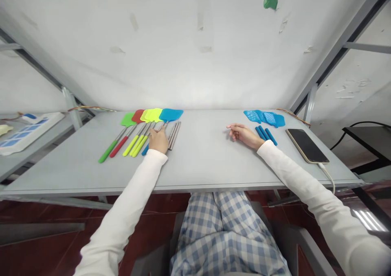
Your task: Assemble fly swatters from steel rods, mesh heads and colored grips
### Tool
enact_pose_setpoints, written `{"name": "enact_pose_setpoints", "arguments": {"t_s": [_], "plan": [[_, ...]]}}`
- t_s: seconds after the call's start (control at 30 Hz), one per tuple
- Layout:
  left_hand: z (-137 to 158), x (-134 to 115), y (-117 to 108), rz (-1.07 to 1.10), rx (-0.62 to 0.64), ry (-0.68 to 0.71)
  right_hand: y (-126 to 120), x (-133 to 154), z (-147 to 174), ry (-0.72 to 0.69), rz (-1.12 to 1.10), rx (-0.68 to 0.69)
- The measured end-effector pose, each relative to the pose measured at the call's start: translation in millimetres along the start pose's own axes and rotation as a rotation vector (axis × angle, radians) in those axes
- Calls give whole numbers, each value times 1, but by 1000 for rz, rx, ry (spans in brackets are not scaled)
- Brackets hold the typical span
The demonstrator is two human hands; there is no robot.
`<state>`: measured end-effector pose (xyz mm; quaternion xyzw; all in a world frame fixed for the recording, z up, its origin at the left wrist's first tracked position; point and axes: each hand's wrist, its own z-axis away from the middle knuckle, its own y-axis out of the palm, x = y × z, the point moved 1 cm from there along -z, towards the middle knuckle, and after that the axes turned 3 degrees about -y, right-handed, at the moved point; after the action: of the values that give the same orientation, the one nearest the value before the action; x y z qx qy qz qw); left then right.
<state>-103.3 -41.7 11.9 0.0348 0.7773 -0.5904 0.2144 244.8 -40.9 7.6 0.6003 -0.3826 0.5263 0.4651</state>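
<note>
One blue flat-headed swatter [171,115] lies at the right end of a row on the left part of the table [207,162], its handle partly covered by the left hand [159,139]. The fingers of that hand are bent down over the shaft; whether it is gripped or merely touched cannot be told. Just beside, on the right, slim metal rods [174,136] are laid close together; if the wrist were swung that way, they could be knocked and set rolling, being round and smooth. The neighbouring heads are overlapped, so the yellow swatters [152,114] could be dragged askew if the blue one were pulled sideways. Further left, a red swatter [138,116] and a green swatter [127,119] are set aslant, their thin metallic shafts ending in smooth, rounded handles.

Well apart, the right hand [242,134] is held half open, fingers loosely curled, with nothing seen in it. Near it are placed blue tubular handles [266,135] and loose blue heads [264,117], thin, flat and mesh-patterned. Beyond these, a glossy dark-screened phone [307,145] is joined to a white cable [328,174].
</note>
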Motion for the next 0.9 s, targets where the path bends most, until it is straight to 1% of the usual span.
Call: {"name": "enact_pose_setpoints", "arguments": {"t_s": [0.1,0.17,0.2,0.23,0.27,0.33,0.37,0.4,0.43,0.47,0.53,0.6,0.67,0.73,0.83,0.9], "plan": [[5,-8,3,-57,53,-3,-1,-2,-1,1,19,21],[8,-14,1,-104,48,11,-1,-2,-1,-8,65,30],[10,-16,0,-124,29,18,-2,-1,-1,-28,128,18],[12,-18,0,-138,-1,27,-2,1,0,-70,239,-17],[15,-21,-1,-144,-38,43,-3,4,1,-133,405,-77],[19,-25,0,-144,-102,92,-7,13,4,-285,854,-246],[22,-28,1,-150,-114,117,-9,18,5,-339,1087,-333],[24,-31,2,-166,-110,136,-12,22,7,-358,1292,-414],[27,-35,3,-192,-93,147,-16,25,8,-339,1454,-479],[29,-38,4,-224,-68,150,-20,27,10,-287,1572,-526],[33,-45,5,-286,-26,146,-28,28,11,-149,1710,-576],[37,-53,7,-321,-11,153,-33,27,12,-33,1771,-563],[42,-60,8,-322,-5,194,-33,24,13,23,1787,-500],[48,-69,11,-298,19,269,-29,21,13,24,1778,-403],[57,-84,15,-248,69,357,-19,20,13,-32,1773,-265],[60,-90,16,-237,60,362,-15,20,15,-68,1793,-260]]}}
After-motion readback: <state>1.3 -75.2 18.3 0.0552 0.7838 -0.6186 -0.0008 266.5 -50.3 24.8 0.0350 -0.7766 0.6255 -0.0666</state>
